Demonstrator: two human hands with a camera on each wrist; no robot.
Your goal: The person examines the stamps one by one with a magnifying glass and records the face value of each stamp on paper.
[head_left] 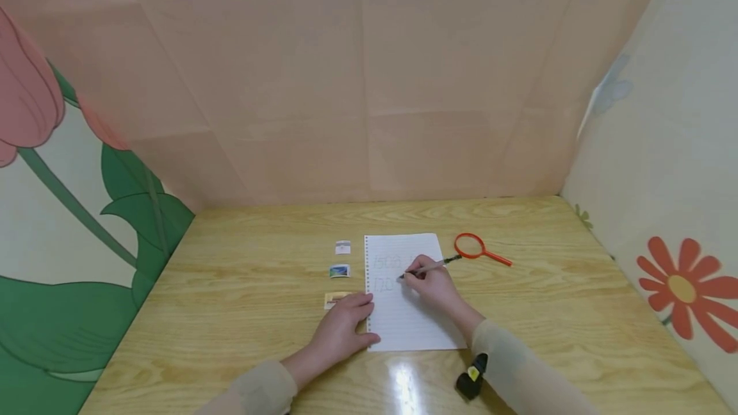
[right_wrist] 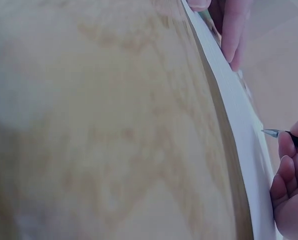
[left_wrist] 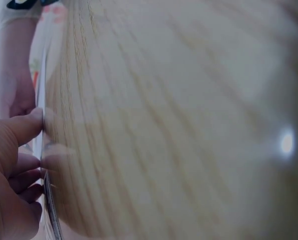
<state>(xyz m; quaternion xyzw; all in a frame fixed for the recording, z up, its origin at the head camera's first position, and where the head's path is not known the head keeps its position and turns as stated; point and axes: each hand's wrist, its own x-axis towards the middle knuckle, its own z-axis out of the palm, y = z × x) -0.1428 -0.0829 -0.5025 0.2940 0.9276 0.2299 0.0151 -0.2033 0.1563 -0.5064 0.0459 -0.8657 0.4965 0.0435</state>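
A lined sheet of paper (head_left: 412,332) with a perforated left edge lies on the table, bearing faint handwritten numerals in two rows. My right hand (head_left: 434,282) pinches a pen (head_left: 444,262), its tip at the second row; the right wrist view shows the pen's metal tip (right_wrist: 270,132) close to the sheet. My left hand (head_left: 341,330) rests at the paper's lower left edge, fingers and thumb touching it. Left of the sheet are three small stamp-like pieces: a pale one (head_left: 343,247), a blue-green one (head_left: 339,271), and a yellowish one (head_left: 333,300) partly covered by my left fingers.
A red-framed magnifying glass (head_left: 483,250) lies right of the paper. A small black object with a yellow mark (head_left: 471,378) is beside the right sleeve. The wood-grain table (head_left: 259,261) is bordered by a pinkish back wall (head_left: 369,82) and flower-printed side panels (head_left: 680,287).
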